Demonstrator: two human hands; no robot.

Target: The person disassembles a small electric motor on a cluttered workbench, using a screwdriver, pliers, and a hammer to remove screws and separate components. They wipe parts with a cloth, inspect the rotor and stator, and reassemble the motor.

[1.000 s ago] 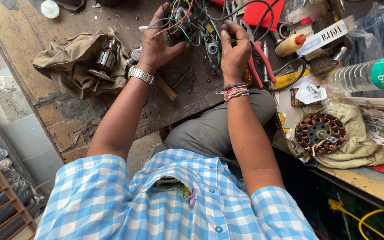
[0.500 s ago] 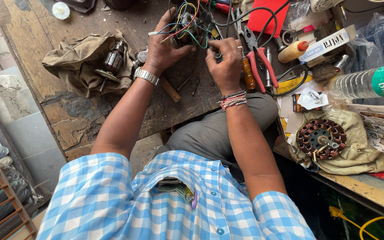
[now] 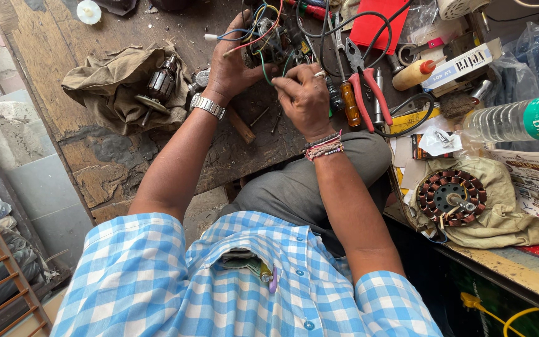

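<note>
While your left hand [image 3: 232,65] cups the wired part [image 3: 269,37] at the bench's far edge, your right hand [image 3: 305,97] pinches its green wire [image 3: 287,61]. Just right lie red-handled pliers [image 3: 366,87]; farther off, a copper-wound stator [image 3: 451,196].

— What is lying off to the sides?
— A motor armature [image 3: 162,81] is resting on a khaki cloth [image 3: 110,87]; red-handled pliers [image 3: 366,87] are lying beside an orange-handled screwdriver [image 3: 349,103].
— Anything else?
— A copper-wound stator [image 3: 451,196] is sitting on another cloth [image 3: 506,212].
</note>
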